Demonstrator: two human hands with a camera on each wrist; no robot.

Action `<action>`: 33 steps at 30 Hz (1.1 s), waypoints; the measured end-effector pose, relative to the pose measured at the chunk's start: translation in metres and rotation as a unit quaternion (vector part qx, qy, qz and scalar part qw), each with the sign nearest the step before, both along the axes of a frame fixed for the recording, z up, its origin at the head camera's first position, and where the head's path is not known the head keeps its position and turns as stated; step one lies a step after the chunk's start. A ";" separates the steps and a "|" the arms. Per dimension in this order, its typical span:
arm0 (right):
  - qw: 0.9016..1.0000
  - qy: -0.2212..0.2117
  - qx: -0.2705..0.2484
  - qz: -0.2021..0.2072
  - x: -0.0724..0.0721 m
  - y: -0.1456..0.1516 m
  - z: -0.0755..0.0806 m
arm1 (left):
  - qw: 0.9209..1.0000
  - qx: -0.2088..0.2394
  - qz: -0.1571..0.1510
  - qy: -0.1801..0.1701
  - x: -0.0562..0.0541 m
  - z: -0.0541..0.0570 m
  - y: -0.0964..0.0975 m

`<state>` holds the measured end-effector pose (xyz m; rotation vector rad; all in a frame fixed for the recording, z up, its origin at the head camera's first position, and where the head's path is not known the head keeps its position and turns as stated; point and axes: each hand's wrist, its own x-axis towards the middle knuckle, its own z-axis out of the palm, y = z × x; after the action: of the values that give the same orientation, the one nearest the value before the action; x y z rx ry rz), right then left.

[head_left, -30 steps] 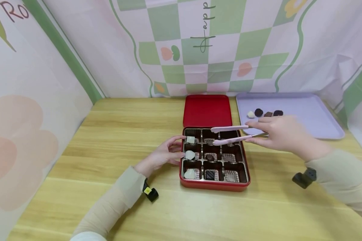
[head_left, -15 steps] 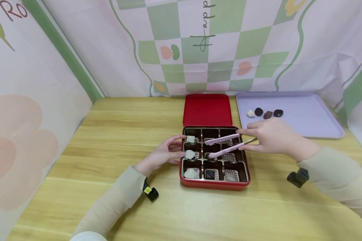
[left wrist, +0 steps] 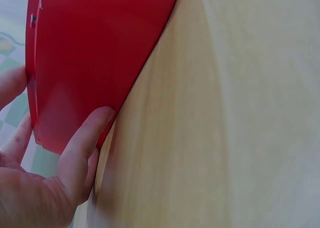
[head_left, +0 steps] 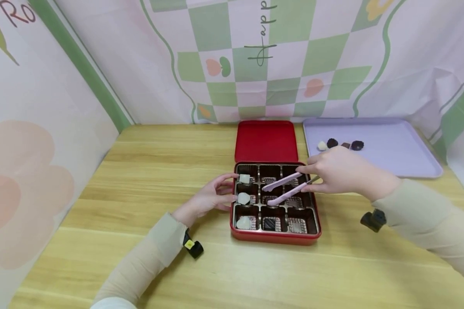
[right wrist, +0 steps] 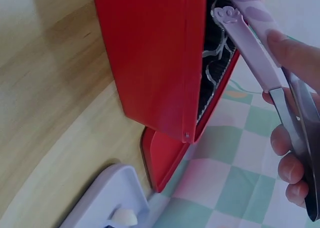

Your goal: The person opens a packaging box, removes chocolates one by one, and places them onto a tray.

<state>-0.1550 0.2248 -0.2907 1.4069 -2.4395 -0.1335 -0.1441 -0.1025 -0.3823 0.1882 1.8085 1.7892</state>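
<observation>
A red tin [head_left: 275,238] with a dark, divided insert sits at mid-table. Three white chocolates [head_left: 243,198] occupy its left column, and a dark striped chocolate [head_left: 269,224] lies in the front middle compartment. My left hand [head_left: 209,197] touches the tin's left side, thumb against the wall and a finger at the rim in the left wrist view. My right hand [head_left: 342,174] grips tongs [head_left: 288,195] with lilac, paw-shaped ends. Their arms are apart, the lower tip over the centre compartment, largely covering the small brown chocolate there. The right wrist view shows nothing between the tips.
Behind the tin lies its red lid [head_left: 266,141]. A lilac tray [head_left: 402,148] at the back right bears several chocolates, one white chocolate [head_left: 322,146] among them; my right hand overlaps the tray's front edge. A printed cloth [head_left: 251,92] hangs behind the table.
My right hand has moved left and slightly nearer with the tongs, whose tips have come down from the back rows to the centre compartment. The left hand and tin stay put.
</observation>
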 end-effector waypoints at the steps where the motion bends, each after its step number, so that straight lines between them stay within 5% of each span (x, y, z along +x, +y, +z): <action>1: 1.000 0.000 0.002 0.001 0.000 -0.001 0.000 | 1.000 0.000 0.000 0.000 0.000 0.000 0.000; 9: 0.999 0.028 0.033 0.020 0.001 -0.013 0.000 | 1.000 0.003 0.000 0.001 -0.001 0.001 0.001; 23: 0.997 0.016 0.071 0.026 0.000 -0.026 -0.004 | 1.000 0.000 0.000 0.002 0.000 -0.002 -0.001; 28: 0.998 0.025 0.050 0.037 -0.001 -0.022 -0.010 | 1.000 0.003 -0.002 -0.003 -0.002 -0.004 -0.001; 33: 0.994 0.063 -0.031 0.087 -0.007 -0.009 -0.023 | 1.000 0.005 -0.006 -0.002 -0.002 -0.005 -0.001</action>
<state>-0.1621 0.2160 -0.3139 1.5277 -2.1893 -0.1030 -0.1462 -0.1036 -0.3872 0.1981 1.7925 1.7902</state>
